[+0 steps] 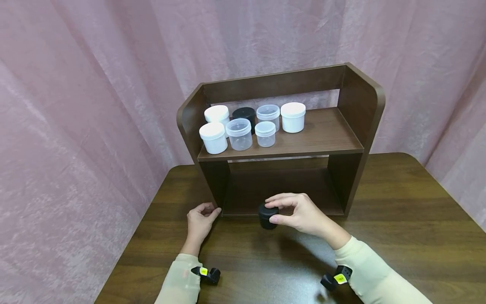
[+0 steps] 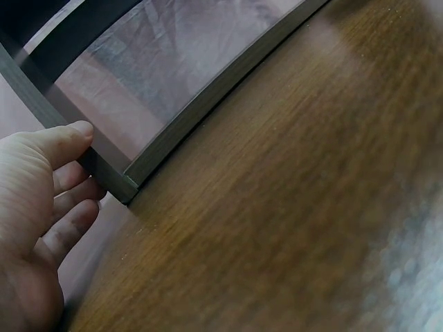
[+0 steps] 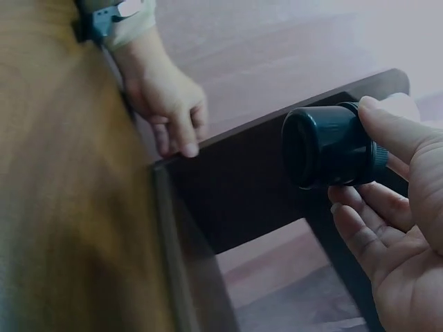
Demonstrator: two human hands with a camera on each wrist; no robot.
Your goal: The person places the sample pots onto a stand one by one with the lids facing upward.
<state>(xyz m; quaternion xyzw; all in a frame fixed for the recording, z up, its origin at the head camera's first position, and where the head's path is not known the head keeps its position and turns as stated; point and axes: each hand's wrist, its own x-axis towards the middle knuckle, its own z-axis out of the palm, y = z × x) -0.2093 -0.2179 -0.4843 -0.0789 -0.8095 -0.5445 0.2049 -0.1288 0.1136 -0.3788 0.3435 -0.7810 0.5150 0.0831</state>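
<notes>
My right hand (image 1: pixel 300 213) pinches a small black screw-lid jar (image 1: pixel 268 216) by its lid, in front of the lower shelf. The right wrist view shows the jar (image 3: pixel 325 146) between thumb and fingers, its base clear of the tabletop. At the lower left front corner of the brown wooden shelf unit (image 1: pixel 281 154), my left hand (image 1: pixel 201 221) grips the side panel's edge. In the left wrist view the thumb (image 2: pixel 69 142) lies on the panel's front edge, with the fingers curled round its outer side.
On the upper shelf stand white jars (image 1: pixel 214 138), clear jars (image 1: pixel 239 134) and a black jar (image 1: pixel 244 113), mostly toward the left. The unit stands on a brown wooden table (image 1: pixel 398 219). Behind it hangs a pink curtain (image 1: pixel 114 84).
</notes>
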